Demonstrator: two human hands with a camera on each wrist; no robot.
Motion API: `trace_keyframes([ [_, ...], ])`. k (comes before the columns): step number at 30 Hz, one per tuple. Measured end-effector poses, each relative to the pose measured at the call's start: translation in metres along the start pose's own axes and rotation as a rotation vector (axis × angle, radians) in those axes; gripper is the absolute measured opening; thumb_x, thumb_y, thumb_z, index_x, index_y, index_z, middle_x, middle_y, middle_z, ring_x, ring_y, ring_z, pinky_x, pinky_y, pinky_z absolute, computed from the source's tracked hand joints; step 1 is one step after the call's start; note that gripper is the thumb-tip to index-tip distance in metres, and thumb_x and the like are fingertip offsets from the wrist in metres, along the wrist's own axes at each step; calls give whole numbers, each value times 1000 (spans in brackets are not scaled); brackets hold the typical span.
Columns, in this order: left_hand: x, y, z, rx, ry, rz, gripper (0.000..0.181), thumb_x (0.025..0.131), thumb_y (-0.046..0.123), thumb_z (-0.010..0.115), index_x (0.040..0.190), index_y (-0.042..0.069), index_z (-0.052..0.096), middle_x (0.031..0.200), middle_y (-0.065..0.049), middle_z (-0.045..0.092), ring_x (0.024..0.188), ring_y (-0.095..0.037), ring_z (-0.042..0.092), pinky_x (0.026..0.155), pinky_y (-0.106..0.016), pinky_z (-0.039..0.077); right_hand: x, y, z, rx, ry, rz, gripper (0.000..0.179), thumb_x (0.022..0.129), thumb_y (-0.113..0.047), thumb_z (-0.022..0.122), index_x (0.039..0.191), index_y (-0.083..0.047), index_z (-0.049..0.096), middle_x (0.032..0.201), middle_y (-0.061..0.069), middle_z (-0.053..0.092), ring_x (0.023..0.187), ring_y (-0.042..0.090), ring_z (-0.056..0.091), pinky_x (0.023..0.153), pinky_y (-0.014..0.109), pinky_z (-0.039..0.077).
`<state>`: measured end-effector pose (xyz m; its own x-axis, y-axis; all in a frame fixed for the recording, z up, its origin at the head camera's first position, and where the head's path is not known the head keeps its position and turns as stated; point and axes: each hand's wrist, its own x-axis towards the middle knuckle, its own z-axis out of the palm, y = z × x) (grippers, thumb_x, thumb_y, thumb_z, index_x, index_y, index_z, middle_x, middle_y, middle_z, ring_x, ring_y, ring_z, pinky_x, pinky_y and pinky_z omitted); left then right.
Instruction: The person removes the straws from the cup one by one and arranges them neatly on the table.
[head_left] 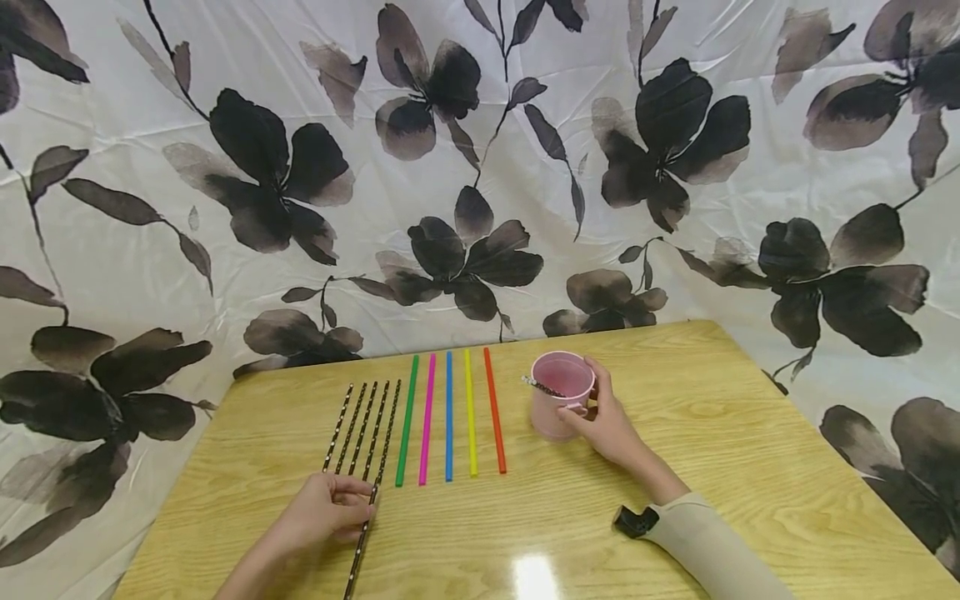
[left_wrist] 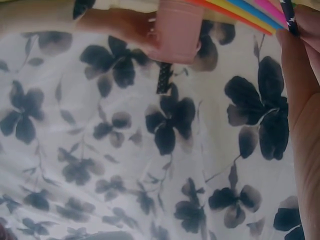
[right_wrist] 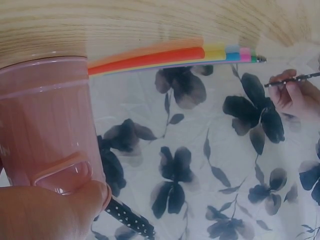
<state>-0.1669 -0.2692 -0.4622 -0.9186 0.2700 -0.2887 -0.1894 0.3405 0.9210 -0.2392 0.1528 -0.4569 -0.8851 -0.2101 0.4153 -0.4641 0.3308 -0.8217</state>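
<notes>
My left hand [head_left: 324, 510] pinches a black patterned straw [head_left: 361, 546] between thumb and fingers, near the lower ends of the row of black straws. Small white stars show on this straw [left_wrist: 288, 17] in the left wrist view. With my right hand [head_left: 611, 423] I grip a pink cup [head_left: 550, 423] by its right side, near a small handle. One black straw with white dots [right_wrist: 131, 218] sticks out over the cup's rim. Several black patterned straws [head_left: 363, 429] lie side by side at the left of the table.
Right of the black straws lie a green straw [head_left: 407, 421], a pink straw [head_left: 427, 421], a blue straw [head_left: 449, 417], a yellow straw [head_left: 470, 412] and a red straw [head_left: 495, 412]. The wooden table [head_left: 720, 417] meets a flower-patterned cloth [head_left: 547, 275] behind.
</notes>
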Motion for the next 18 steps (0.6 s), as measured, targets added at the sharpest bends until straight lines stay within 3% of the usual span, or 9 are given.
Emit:
trace_keyframes([
  [6, -4, -4, 3, -6, 19, 8, 50, 72, 5, 69, 113, -11, 47, 86, -17, 57, 72, -28, 59, 63, -37, 52, 0, -2, 1, 3, 4, 15, 85, 78, -13, 68, 139, -13, 9, 124, 24, 37, 97, 27, 48, 72, 26, 47],
  [10, -8, -2, 5, 62, 46, -1, 43, 74, 5, 67, 110, -10, 49, 84, -15, 57, 71, -27, 60, 62, -36, 53, 0, -2, 2, 10, -4, 13, 85, 78, -12, 68, 139, -10, 9, 124, 25, 37, 96, 27, 48, 71, 24, 47],
  [13, -12, 0, 10, 247, 42, 43, 39, 74, 19, 71, 100, -5, 54, 78, -9, 57, 65, -21, 57, 56, -31, 52, 0, -2, 2, 28, -5, 20, 85, 78, -11, 68, 139, -11, 8, 124, 25, 36, 97, 27, 47, 71, 23, 47],
  [18, -23, 0, 30, 561, -70, 128, 45, 66, 44, 73, 86, 8, 56, 64, 2, 52, 53, -11, 48, 44, -25, 42, 1, 0, 2, 47, -11, 39, 85, 78, -11, 67, 139, -13, 8, 126, 24, 35, 99, 26, 44, 71, 24, 46],
])
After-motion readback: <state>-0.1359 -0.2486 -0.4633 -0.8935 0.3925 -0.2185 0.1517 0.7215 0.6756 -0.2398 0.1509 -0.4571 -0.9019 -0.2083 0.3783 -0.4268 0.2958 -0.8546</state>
